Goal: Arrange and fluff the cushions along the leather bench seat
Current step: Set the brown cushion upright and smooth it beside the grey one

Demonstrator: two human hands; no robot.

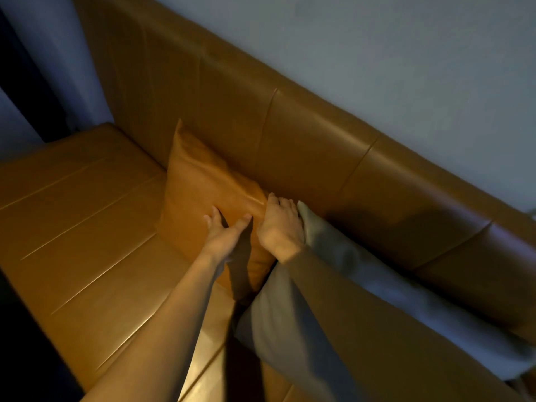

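Observation:
A tan leather cushion (200, 187) stands upright against the backrest (304, 132) of the tan leather bench seat (81, 227). My left hand (224, 230) lies flat on the cushion's front face, fingers spread. My right hand (280, 224) curls over the cushion's right top corner, where it meets a grey fabric cushion (362, 271). The grey cushion leans on the backrest just to the right, partly hidden under my right forearm.
A pale wall (406, 53) rises behind the backrest. At the far left the bench ends near a dark gap and a pale curtain-like surface (49, 59). The seat to the left of the cushions shows bare leather with stitched seams.

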